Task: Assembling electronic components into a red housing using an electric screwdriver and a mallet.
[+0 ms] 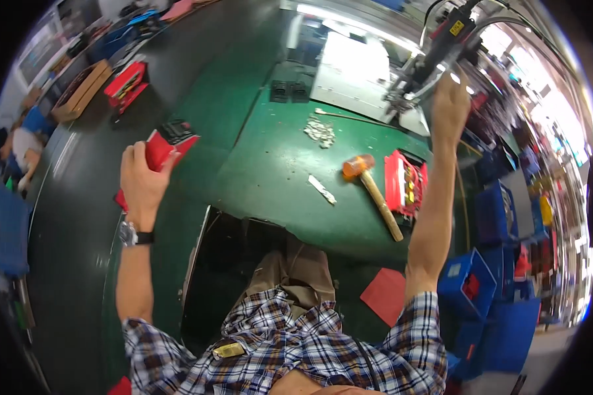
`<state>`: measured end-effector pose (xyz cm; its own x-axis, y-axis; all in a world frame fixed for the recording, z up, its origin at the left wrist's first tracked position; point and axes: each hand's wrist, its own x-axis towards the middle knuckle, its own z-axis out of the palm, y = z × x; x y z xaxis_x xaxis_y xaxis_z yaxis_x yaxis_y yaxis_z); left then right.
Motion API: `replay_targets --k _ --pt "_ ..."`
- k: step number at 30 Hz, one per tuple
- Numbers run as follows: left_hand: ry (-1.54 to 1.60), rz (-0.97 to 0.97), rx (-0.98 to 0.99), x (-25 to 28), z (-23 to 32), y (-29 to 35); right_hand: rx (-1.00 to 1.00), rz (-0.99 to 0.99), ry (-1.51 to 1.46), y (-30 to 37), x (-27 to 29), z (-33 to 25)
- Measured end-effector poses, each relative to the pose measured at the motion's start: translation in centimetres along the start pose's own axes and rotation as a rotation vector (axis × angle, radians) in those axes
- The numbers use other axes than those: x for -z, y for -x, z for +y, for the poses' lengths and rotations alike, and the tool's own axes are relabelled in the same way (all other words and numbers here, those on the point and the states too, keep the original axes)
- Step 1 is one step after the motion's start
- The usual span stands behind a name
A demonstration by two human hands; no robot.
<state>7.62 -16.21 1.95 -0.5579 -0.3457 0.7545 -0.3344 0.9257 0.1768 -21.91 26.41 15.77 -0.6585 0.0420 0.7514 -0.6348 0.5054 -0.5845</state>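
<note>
My left hand (140, 179) is raised at the left and grips a red box-shaped part (163, 148) with a dark top. My right hand (449, 105) reaches up at the right and touches a hanging power tool (435, 56) with a black body and a yellow label. Whether its fingers close around the tool is not clear. Under the tool lies a pale flat panel (349, 72) on the green bench (270, 164).
On the bench lie an orange-headed mallet (374, 185), a red tray of small parts (405, 183), a pile of small metal bits (319, 131) and a white strip (322, 189). Blue bins (487, 289) stand at the right. A person (20, 148) sits far left.
</note>
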Motion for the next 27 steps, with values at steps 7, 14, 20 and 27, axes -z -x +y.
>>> replay_targets --k 7,14,20,27 --pt "-0.73 -0.235 0.139 4.9 -21.1 8.4 -0.161 -0.114 -0.16 11.0 5.6 7.2" --pt "-1.234 -0.438 0.506 11.6 -35.7 20.7 -0.245 -0.391 -0.021 22.0 6.4 8.4" --pt "-0.979 -0.089 0.371 9.1 -29.7 20.2 -0.271 -0.533 -0.084 30.3 2.6 9.2" --pt "-0.27 -0.14 0.214 0.5 -16.3 16.6 -0.265 -0.263 0.055 33.4 2.2 11.9"
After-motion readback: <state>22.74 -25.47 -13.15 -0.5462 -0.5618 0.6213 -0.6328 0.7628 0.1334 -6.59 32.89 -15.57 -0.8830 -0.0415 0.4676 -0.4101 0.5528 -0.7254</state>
